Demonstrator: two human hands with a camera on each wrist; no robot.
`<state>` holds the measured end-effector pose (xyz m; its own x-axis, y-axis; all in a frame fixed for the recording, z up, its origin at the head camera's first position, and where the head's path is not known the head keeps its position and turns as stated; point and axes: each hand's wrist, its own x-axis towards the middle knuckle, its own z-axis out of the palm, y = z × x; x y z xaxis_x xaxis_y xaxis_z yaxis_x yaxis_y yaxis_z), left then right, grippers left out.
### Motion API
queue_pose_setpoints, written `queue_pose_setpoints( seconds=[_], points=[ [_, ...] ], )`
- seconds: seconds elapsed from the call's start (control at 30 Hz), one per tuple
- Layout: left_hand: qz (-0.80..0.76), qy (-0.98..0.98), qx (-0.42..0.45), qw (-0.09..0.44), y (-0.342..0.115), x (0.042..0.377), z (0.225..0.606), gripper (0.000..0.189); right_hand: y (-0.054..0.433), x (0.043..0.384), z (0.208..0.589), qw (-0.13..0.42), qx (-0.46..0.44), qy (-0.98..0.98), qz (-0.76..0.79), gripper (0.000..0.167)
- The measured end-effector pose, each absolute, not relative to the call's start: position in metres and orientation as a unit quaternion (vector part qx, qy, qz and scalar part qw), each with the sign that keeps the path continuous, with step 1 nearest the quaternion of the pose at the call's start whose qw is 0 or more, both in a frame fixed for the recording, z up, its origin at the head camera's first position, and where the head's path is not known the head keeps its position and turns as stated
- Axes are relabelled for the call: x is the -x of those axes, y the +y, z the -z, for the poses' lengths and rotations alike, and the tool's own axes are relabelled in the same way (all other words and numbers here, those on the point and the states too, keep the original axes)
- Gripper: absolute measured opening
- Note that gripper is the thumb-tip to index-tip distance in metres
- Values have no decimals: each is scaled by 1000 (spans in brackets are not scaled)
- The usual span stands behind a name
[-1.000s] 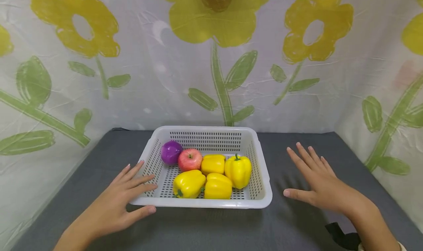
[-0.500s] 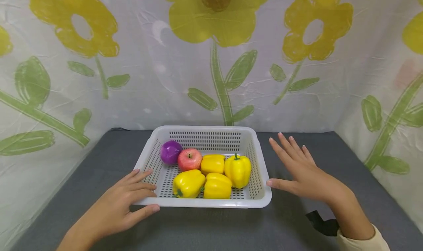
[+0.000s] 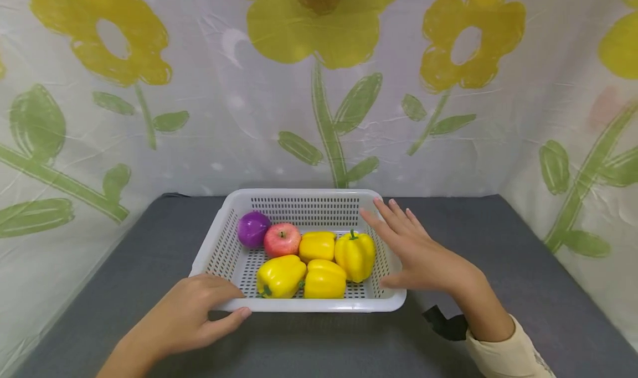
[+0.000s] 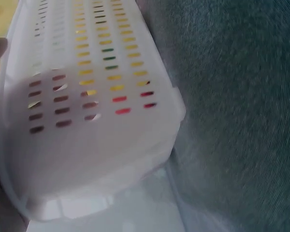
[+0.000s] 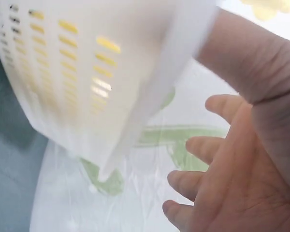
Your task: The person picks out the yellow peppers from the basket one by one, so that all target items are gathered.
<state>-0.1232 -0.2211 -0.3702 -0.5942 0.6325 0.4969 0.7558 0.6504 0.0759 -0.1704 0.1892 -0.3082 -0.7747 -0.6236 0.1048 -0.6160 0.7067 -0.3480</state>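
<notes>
A white plastic basket (image 3: 309, 305) sits on the dark cloth, with a purple ball-shaped item (image 3: 253, 229), a red apple (image 3: 282, 240) and several yellow bell peppers (image 3: 355, 257) inside. At its front left corner, my left hand (image 3: 191, 314) grips the rim, fingers bent over it into the basket and thumb along the outer front. In the left wrist view, the fingers show dimly through the slots of the basket wall (image 4: 101, 145). My right hand (image 3: 416, 256) hovers at the right rim with its fingers straight and spread; the right wrist view has its fingers (image 5: 186, 184) beside the basket's edge.
Dark grey cloth (image 3: 309, 350) covers the table around the basket. Behind and at both sides hangs a pale curtain (image 3: 239, 118) with yellow flower prints. A black strap (image 3: 445, 324) is at the right wrist, above a cream sleeve (image 3: 508, 353).
My right hand has moved left from the open cloth to the basket's right rim. The left hand's fingers, spread earlier, have closed over the front left rim. The head view has shifted slightly.
</notes>
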Motion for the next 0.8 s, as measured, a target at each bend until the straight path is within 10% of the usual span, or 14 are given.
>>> queue_pose_setpoints(
  seconds=[0.8],
  points=[
    [87,-902,369,206,-212,122,374,31,148,196,317,104,328,928,142,102]
  ],
)
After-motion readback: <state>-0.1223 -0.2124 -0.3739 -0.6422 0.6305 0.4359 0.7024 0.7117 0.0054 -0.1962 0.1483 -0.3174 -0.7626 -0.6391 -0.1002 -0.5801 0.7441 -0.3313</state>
